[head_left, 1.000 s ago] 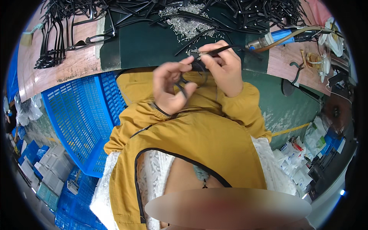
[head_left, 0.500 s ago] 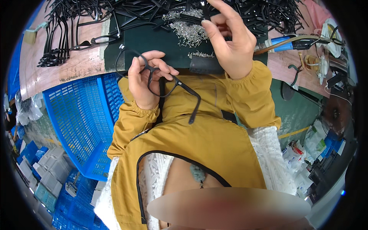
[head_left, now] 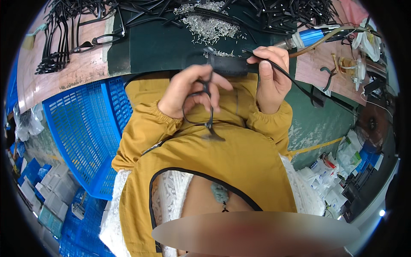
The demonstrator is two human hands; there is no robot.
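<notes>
Above our mustard smock, our left hand holds a black glasses frame in loosely curled fingers; to the right, our right hand pinches a slim temple. Farther off, metal pins lie heaped on the worktop.

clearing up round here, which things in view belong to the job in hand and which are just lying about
Likely part of the job:
black glasses frame in left hand
loose black temple in right hand
small metallic pieces
heaped black temples

Seemingly just lying about:
blue basket
white bags at right
pale boxes at left
</notes>
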